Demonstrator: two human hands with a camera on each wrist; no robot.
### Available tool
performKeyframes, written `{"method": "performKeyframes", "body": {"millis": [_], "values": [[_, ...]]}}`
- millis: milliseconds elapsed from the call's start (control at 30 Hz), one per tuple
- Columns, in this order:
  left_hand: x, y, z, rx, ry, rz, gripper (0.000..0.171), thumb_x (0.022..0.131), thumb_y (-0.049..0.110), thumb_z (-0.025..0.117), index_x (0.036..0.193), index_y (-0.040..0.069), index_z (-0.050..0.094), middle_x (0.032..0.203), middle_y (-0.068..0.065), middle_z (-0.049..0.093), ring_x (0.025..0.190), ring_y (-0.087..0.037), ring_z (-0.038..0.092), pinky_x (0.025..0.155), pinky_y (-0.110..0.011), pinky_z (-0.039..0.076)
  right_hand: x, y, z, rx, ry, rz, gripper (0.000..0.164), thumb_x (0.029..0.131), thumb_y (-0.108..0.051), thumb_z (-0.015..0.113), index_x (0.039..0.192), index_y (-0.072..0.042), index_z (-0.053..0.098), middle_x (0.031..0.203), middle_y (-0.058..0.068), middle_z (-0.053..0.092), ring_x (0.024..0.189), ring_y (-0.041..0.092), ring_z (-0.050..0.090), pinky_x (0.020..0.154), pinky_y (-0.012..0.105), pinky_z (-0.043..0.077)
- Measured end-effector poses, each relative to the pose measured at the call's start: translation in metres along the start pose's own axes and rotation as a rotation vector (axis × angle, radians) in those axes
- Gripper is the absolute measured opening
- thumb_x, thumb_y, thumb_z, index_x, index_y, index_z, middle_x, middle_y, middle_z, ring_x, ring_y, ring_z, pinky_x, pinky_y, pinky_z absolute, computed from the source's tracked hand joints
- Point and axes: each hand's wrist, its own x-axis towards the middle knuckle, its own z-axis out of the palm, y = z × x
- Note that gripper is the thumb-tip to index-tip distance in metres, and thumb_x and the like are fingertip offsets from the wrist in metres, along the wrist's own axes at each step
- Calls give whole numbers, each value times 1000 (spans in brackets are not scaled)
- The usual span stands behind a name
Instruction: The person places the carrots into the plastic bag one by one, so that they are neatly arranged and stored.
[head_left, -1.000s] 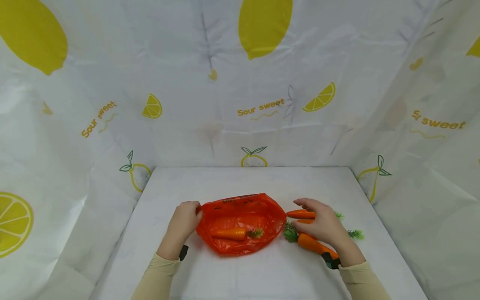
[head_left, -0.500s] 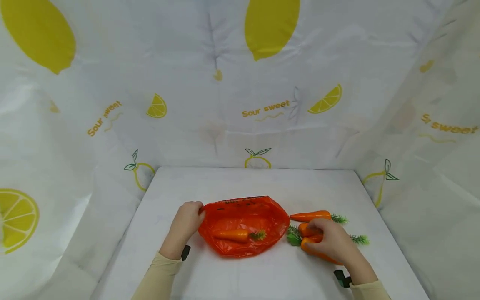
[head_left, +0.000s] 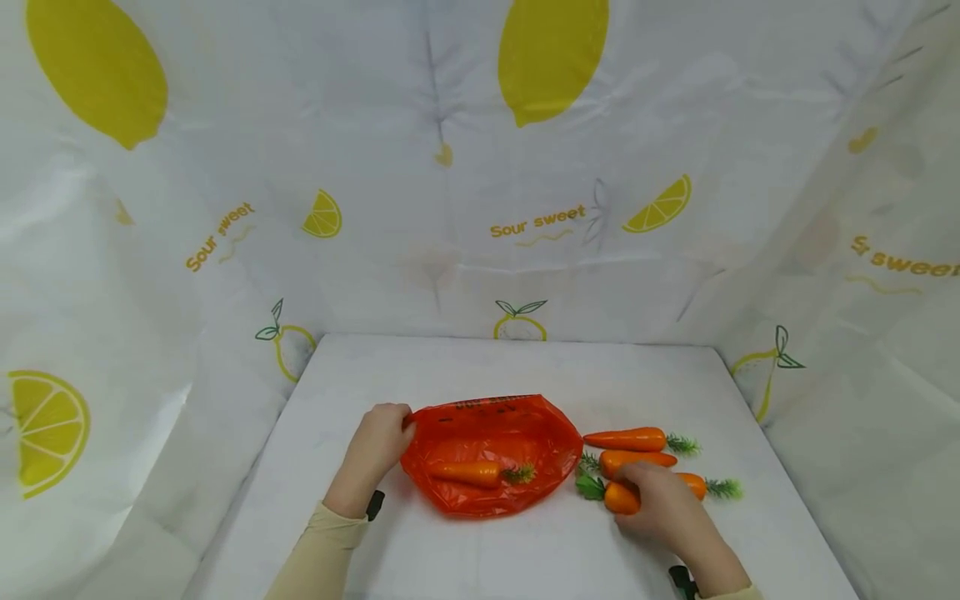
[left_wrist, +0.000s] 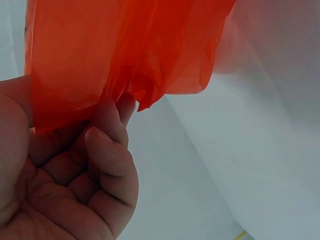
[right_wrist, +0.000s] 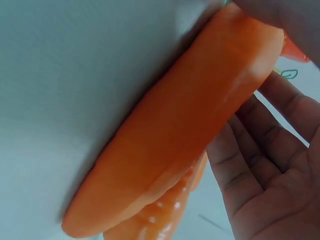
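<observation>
My left hand (head_left: 377, 446) pinches the left edge of a red plastic bag (head_left: 480, 504), whose mouth gapes toward me. In the left wrist view, the bag's thin film (left_wrist: 75, 55) runs between thumb and fingers. Inside the bag lies one orange carrot (head_left: 468, 473) with a green top. At the right, my right hand (head_left: 663, 504) grips the nearest carrot (head_left: 621, 498) close to its leafy end. The right wrist view has this carrot (right_wrist: 170, 120) slanting along the white tabletop, thumb over its thick end and fingers on the far side.
Several other carrots lie right of the bag: one at the back (head_left: 628, 439), one in the middle (head_left: 633, 462), and one partly behind my right hand, its green top (head_left: 723, 488) pointing right. White lemon-printed sheeting (head_left: 420, 275) stands around the white table (head_left: 465, 567).
My right hand has come down from above the back carrots, moved nearer to me and taken hold of the front carrot. The left hand has kept its hold on the bag.
</observation>
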Motion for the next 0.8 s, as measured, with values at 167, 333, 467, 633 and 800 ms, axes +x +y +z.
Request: {"method": "performKeyframes", "body": {"millis": [167,333,467,633,800], "values": [[-2,1,0,-1,-13,-11,7,93,12,75,86,10,73,74,1,66,64,-15,55,62,-30,52,-2,-3,7,-39,-19,19,48,68,-27,98,111,-22,77,112,-5,74,103,21,67,96,57,56],[-2,0,0,-4,-16,-19,8,93,13,75,85,11,73,73,2,65,64,-14,54,62,-29,51,-2,-2,0,-47,1,14,46,71,-30,97,111,-21,77,107,-6,73,95,18,63,90,52,57],[-2,1,-1,-6,-13,-15,8,93,12,75,86,10,73,73,2,65,64,-14,54,62,-29,52,-2,1,-18,-69,56,-17,46,72,-33,96,110,-17,76,103,-3,72,88,18,59,83,47,56],[-2,1,-1,-8,-10,-17,7,93,12,75,86,10,73,74,2,66,64,-14,55,62,-29,52,-1,2,-43,-78,118,-55,46,71,-30,97,109,-15,76,100,-1,72,84,18,58,79,45,56],[-2,1,0,-13,-4,-8,9,93,12,75,84,11,73,73,2,65,64,-14,54,62,-29,51,-3,-1,-63,-18,165,-60,46,72,-26,96,112,-15,76,105,1,74,89,20,62,81,48,59]]}}
